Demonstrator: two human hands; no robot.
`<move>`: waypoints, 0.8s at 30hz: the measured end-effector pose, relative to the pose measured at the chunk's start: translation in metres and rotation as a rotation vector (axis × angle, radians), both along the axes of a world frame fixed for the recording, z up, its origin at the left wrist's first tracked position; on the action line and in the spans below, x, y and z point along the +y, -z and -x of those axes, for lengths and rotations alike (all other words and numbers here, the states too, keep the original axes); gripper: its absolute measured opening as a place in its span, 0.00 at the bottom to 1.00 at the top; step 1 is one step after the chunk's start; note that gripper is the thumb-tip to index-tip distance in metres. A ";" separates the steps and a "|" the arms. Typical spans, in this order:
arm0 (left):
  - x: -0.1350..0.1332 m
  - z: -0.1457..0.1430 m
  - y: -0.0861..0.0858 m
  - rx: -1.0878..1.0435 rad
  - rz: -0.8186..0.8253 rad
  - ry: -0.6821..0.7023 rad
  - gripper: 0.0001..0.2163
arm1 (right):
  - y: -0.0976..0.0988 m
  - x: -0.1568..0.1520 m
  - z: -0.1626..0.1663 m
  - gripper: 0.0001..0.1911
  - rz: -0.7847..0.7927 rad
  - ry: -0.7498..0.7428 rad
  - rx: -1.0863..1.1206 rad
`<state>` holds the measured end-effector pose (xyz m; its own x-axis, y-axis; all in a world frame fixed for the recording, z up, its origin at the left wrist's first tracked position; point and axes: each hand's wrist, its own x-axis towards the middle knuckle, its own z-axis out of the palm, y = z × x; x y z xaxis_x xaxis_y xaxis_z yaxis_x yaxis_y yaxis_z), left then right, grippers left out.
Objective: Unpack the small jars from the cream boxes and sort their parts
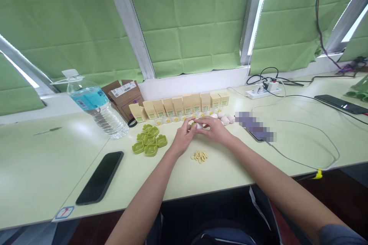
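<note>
My left hand (pixel 183 134) and my right hand (pixel 215 127) meet over the middle of the table, fingers closed. Between the fingertips is a small white rounded piece (pixel 199 126), pinched by my right hand. A bit of green shows at my left fingertips, probably a small green holder like the loose ones; my fingers cover most of it. To the left lie several green scalloped holders (pixel 150 140) in a cluster. Nearer me is a small pile of pale yellow rings (pixel 199 156). Several pinkish-white rounded pieces (pixel 225 120) sit just beyond my right hand.
A row of small beige boxes (pixel 178 106) stands behind my hands, with small clear items before it. At left are a water bottle (pixel 100 109), a cardboard box (pixel 128 99) and a black phone (pixel 100 178). A cabled phone (pixel 255 127) and a power strip (pixel 263 91) lie right.
</note>
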<state>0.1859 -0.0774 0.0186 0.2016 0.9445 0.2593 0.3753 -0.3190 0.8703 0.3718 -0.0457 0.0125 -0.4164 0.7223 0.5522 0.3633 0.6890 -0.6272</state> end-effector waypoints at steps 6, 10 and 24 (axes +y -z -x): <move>0.000 -0.001 0.000 0.098 -0.071 -0.027 0.20 | -0.002 -0.002 0.000 0.20 0.016 -0.013 -0.005; 0.000 -0.001 -0.001 0.117 -0.052 -0.025 0.18 | -0.002 -0.002 0.001 0.18 0.016 -0.031 0.000; 0.001 -0.004 0.003 0.259 -0.090 -0.068 0.12 | -0.006 -0.005 -0.001 0.09 0.060 0.045 -0.062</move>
